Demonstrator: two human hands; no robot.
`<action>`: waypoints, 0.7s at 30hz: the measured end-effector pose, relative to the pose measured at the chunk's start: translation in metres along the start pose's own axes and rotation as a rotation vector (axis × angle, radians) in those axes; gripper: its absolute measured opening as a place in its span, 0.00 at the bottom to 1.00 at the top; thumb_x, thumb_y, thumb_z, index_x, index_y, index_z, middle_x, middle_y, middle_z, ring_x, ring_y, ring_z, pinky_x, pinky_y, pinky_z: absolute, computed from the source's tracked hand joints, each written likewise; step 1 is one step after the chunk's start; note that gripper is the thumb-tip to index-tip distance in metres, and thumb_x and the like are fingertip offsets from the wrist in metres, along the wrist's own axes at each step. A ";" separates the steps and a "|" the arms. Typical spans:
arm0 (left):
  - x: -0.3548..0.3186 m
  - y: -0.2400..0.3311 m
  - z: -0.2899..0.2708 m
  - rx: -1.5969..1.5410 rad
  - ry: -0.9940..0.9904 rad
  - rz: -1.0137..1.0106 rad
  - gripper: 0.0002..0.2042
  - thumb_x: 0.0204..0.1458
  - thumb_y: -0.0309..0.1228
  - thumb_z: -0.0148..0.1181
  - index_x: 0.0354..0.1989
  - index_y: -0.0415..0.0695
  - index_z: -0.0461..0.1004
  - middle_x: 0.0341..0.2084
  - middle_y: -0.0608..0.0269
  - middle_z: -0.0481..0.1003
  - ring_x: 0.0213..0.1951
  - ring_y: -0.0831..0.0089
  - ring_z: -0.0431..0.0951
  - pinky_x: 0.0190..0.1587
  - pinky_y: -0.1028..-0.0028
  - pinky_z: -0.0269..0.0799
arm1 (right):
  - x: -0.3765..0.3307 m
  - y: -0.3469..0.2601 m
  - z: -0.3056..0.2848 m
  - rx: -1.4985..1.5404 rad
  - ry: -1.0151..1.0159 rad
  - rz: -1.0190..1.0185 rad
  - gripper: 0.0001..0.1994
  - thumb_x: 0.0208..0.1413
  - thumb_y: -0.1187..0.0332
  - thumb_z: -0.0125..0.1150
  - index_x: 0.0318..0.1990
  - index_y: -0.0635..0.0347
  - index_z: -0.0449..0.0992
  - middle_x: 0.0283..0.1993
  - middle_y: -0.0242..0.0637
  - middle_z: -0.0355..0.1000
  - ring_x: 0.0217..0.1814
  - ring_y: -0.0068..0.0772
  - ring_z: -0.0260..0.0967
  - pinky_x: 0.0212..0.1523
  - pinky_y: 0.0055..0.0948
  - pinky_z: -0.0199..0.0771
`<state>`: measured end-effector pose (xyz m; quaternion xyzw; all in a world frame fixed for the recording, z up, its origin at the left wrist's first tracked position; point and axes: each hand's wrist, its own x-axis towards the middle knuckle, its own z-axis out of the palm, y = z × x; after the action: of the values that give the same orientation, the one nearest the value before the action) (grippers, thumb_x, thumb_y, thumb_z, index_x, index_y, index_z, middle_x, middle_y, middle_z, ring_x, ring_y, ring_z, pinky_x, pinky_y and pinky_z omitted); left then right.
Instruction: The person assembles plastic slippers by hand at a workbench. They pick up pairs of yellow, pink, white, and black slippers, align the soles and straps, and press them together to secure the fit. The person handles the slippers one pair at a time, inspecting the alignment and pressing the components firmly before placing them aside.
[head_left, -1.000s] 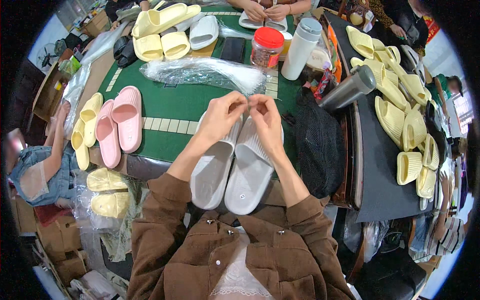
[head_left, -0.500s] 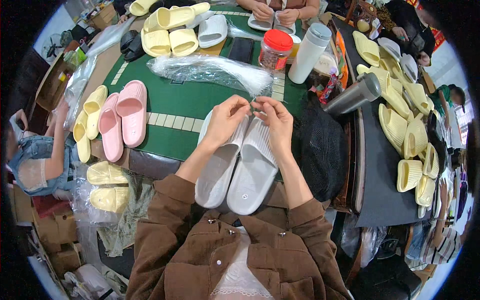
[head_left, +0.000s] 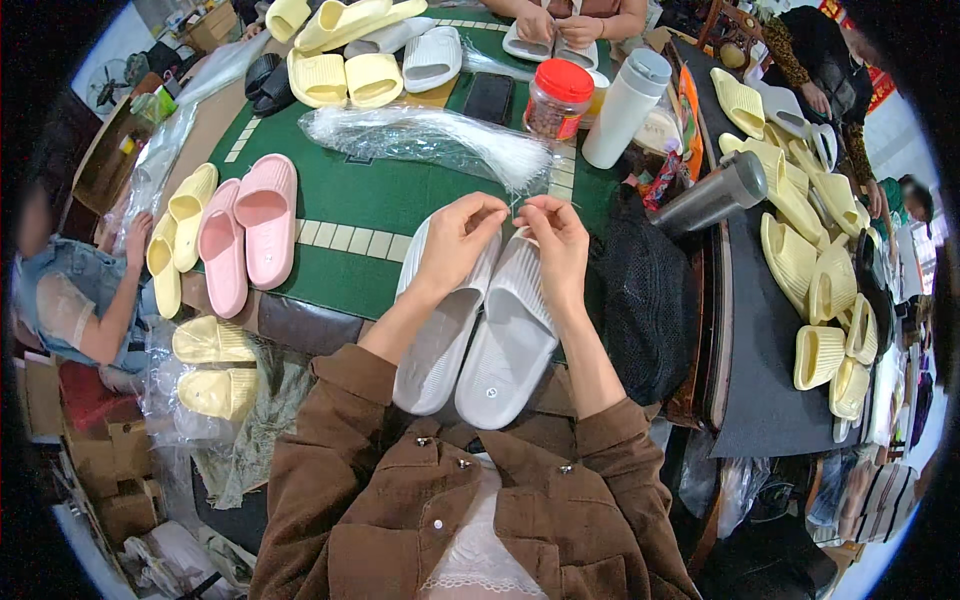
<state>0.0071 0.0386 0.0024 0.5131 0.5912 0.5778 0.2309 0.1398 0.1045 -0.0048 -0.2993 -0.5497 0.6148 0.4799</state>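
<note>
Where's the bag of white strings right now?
In the head view, the bag of white strings lies on the green table, just beyond the left hand and right hand, mostly left of the red-lidded jar, nearer than the black phone.

We see even, fairly bright light, whose source we cannot place, over the green tabletop, with soft shadows and white glints on the plastic bag. The grey slippers look sharp to us, while toward the black rim straight edges bow, shapes stretch and detail softens.

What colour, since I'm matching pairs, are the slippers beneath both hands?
The slippers are light grey, clearest in the head view.
</note>
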 end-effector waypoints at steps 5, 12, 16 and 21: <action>-0.001 -0.007 0.002 0.078 0.044 0.087 0.05 0.54 0.26 0.59 0.35 0.37 0.78 0.29 0.61 0.76 0.28 0.76 0.74 0.32 0.77 0.69 | 0.002 0.003 -0.003 0.012 -0.013 -0.004 0.08 0.63 0.70 0.55 0.42 0.65 0.76 0.37 0.31 0.75 0.38 0.19 0.71 0.39 0.21 0.69; -0.001 -0.005 0.002 0.111 0.040 0.103 0.05 0.53 0.25 0.60 0.35 0.38 0.78 0.26 0.61 0.75 0.26 0.76 0.73 0.30 0.76 0.67 | 0.001 0.002 -0.003 0.044 -0.056 0.023 0.07 0.63 0.70 0.55 0.42 0.64 0.76 0.36 0.30 0.74 0.39 0.18 0.70 0.40 0.19 0.68; -0.001 -0.006 0.002 0.123 0.053 0.095 0.05 0.52 0.25 0.60 0.35 0.38 0.78 0.26 0.61 0.75 0.26 0.75 0.73 0.30 0.76 0.67 | 0.001 0.004 -0.002 0.024 -0.074 0.002 0.07 0.63 0.69 0.55 0.41 0.63 0.76 0.36 0.29 0.74 0.38 0.18 0.70 0.40 0.19 0.68; -0.002 -0.003 0.001 0.140 0.046 0.085 0.06 0.54 0.26 0.60 0.36 0.37 0.79 0.29 0.62 0.77 0.28 0.78 0.73 0.31 0.77 0.68 | -0.001 0.000 0.002 -0.055 -0.067 0.022 0.07 0.62 0.70 0.55 0.41 0.64 0.76 0.36 0.29 0.74 0.37 0.18 0.70 0.39 0.19 0.69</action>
<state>0.0080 0.0377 -0.0012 0.5389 0.6131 0.5561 0.1562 0.1384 0.1027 -0.0045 -0.2977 -0.5787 0.6144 0.4460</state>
